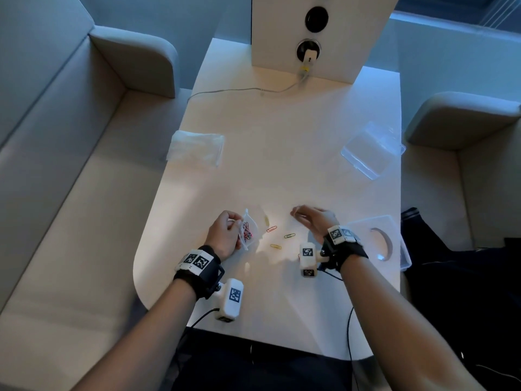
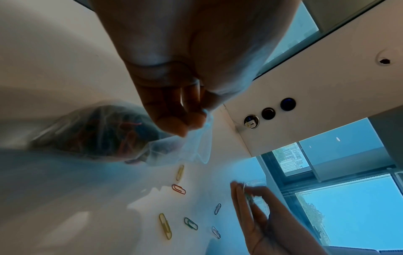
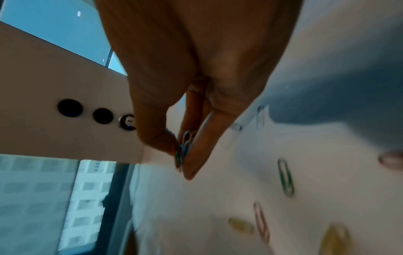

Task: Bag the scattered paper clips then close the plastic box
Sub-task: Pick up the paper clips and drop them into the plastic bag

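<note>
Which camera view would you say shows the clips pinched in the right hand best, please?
The right wrist view: the right hand fills it, and the pinched clips show between thumb and fingers. The left wrist view shows only a blurred glint against that hand; from the head view the hand hides them.

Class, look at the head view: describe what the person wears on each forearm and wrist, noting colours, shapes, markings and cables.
Both forearms are bare, with no sleeves. Each wrist carries a black strap topped with white square-patterned marker tags: left wrist band, right wrist band. A white boxy camera module with a similar tag hangs from each strap, trailing thin black cables.
</note>
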`<state>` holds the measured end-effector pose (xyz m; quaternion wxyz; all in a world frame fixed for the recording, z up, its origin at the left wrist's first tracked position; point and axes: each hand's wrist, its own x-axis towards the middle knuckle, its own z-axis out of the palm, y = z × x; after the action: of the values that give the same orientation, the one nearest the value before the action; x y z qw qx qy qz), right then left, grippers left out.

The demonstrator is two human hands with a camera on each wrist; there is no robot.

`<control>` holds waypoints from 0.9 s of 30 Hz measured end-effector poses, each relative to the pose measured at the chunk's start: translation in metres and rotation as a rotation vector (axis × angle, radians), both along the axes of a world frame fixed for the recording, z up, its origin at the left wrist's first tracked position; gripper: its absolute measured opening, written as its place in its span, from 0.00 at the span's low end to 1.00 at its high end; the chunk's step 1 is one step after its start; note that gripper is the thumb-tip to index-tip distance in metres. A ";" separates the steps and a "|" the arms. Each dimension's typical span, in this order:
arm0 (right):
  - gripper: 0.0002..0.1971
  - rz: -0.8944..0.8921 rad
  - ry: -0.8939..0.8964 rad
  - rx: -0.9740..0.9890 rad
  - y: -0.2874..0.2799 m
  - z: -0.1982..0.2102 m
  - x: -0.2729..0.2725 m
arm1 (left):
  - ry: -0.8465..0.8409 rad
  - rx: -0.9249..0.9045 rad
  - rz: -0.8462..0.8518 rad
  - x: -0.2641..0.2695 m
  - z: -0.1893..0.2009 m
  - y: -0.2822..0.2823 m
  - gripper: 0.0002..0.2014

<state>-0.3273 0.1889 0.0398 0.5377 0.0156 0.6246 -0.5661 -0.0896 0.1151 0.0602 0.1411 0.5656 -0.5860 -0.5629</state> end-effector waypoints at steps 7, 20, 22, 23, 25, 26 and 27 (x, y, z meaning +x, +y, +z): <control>0.03 0.692 0.691 -0.014 -0.018 0.026 0.078 | 0.042 0.036 -0.022 -0.010 -0.001 0.001 0.04; 0.07 0.660 0.724 -0.040 -0.038 0.023 0.052 | 0.028 -0.020 0.028 0.009 -0.001 -0.014 0.04; 0.14 0.788 1.011 0.032 -0.039 0.007 0.046 | 0.008 -0.042 0.012 0.013 -0.002 -0.016 0.04; 0.18 0.937 1.121 0.041 -0.038 -0.002 0.048 | 0.009 -0.045 0.011 0.015 -0.002 -0.017 0.03; 0.24 1.283 1.263 0.059 -0.028 -0.023 0.060 | 0.019 -0.047 0.012 0.018 -0.002 -0.018 0.03; 0.27 1.424 1.345 0.085 -0.018 -0.034 0.064 | 0.026 -0.043 0.012 0.018 -0.002 -0.019 0.03; 0.30 1.523 1.423 0.118 -0.004 -0.042 0.067 | 0.034 -0.036 0.013 0.018 -0.003 -0.019 0.03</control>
<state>-0.2602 0.1847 -0.0027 0.2586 -0.6933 0.6684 0.0759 -0.0715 0.0961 0.0576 0.1650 0.5570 -0.5898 -0.5610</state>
